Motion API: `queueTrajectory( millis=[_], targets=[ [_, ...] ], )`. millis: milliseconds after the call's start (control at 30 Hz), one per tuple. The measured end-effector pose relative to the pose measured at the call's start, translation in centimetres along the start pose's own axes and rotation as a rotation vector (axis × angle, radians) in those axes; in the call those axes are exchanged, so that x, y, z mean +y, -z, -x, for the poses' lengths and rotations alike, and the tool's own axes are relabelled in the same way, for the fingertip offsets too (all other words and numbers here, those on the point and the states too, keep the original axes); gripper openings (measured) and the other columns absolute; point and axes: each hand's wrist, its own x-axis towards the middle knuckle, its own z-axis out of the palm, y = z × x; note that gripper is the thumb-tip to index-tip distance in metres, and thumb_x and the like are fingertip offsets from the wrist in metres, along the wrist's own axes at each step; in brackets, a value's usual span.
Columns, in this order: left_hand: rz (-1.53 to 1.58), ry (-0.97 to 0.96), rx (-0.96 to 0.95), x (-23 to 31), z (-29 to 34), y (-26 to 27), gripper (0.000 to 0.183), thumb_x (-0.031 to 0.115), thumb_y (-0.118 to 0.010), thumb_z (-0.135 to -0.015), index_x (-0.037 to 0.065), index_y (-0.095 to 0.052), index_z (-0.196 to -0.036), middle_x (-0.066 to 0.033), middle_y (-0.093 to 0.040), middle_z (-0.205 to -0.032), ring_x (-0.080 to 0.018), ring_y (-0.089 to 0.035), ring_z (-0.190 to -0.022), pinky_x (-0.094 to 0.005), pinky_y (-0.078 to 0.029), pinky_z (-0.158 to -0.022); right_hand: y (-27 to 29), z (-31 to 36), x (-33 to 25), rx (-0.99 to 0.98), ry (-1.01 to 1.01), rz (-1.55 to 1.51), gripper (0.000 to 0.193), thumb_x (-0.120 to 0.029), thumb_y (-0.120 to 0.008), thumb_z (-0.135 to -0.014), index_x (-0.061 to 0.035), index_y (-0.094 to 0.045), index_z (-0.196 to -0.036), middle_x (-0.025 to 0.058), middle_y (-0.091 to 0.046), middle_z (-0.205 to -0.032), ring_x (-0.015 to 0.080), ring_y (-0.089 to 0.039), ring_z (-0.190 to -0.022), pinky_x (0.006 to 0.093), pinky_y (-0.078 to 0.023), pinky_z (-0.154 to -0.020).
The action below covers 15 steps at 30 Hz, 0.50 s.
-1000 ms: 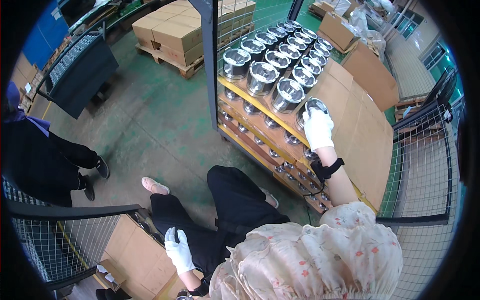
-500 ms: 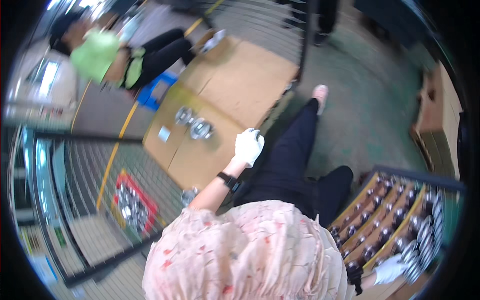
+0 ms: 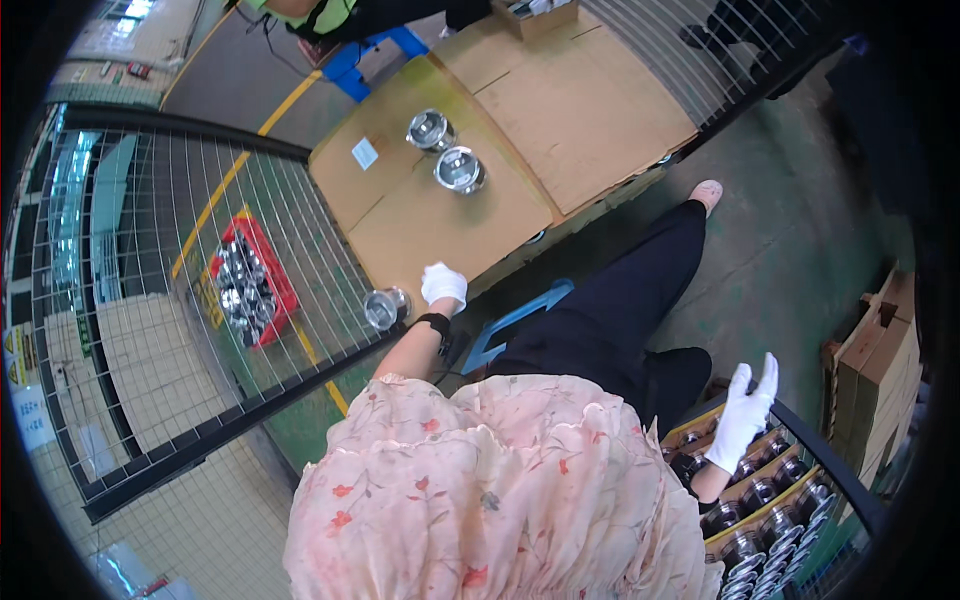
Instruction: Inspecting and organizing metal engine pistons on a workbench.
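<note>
Now left hand clasps a metal cup; right hand spread open, holding nothing.

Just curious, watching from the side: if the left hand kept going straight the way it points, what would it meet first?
Probably bare cardboard: the left hand points up the sheet toward two shiny metal cylinders, though height above it is unclear.

I am on a factory floor. Green painted concrete with yellow lines runs across the frame, wire mesh cages stand at left, flattened cardboard carries shiny metal parts at upper centre, and a rack of the same parts fills the lower right.
</note>
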Motion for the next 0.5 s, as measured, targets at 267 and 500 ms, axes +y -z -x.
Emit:
queueTrajectory(
  millis=[267, 500],
  targets=[
    [0.449, 0.582, 0.439, -10.0, -3.9, -2.2, 0.028, 0.026, -0.061, -0.08, 0.003, -0.065, -0.095, -0.0152, -0.067, -0.095, -0.0296, -0.065, -0.09, -0.0402, -0.05, -0.08, -1.6, 1.0, -0.9, -0.214, 0.029, 0.15, 0.039, -0.03, -0.06, -0.093, -0.0092, -0.058, -0.127, 0.0109, -0.054, -0.136, 0.0302, -0.061, -0.111, 0.0342, -0.052, -0.087],
    [1.068, 0.651, -0.111, -18.2, -12.1, -6.6, 0.035, 0.036, -0.067, -0.084, 0.004, -0.067, -0.097, -0.0081, -0.068, -0.09, -0.0228, -0.064, -0.077, -0.0383, -0.049, -0.069, -2.0, 1.1, 0.1, -0.212, 0.004, 0.083, 0.038, -0.028, -0.059, -0.094, -0.007, -0.059, -0.125, 0.0129, -0.055, -0.134, 0.0313, -0.057, -0.116, 0.037, -0.048, -0.095]
  ],
)
